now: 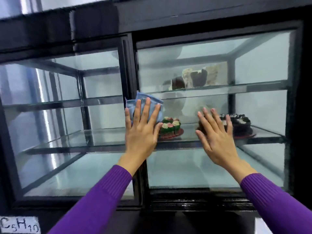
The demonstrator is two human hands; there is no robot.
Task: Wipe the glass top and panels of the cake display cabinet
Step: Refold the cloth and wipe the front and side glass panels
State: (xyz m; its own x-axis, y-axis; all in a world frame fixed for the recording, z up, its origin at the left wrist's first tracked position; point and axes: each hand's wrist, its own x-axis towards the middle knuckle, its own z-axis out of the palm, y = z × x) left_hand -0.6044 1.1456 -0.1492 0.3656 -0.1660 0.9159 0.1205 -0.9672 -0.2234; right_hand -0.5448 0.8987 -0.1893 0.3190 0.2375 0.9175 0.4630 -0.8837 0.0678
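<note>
Two purple sleeves (104, 196) reach up from 6 o'clock. The left hand (142, 130), fingers spread wide, presses a blue cloth (145, 105) flat on the cabinet (168, 17) glass at centre, beside the black divider. The right hand (217, 137), at 3 o'clock of it, lies open-fingered on the right panel (261, 107), holding nothing. Behind the clear, slightly streaked glass sit cakes (170, 126) on shelves.

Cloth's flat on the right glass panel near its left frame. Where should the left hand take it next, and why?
Probably sweep the left hand and blue cloth rightward across the glass panel. The cloth sits at the panel's left edge, so the glass to its right looks uncovered; the right hand, flat on the glass, would need to lift.
</note>
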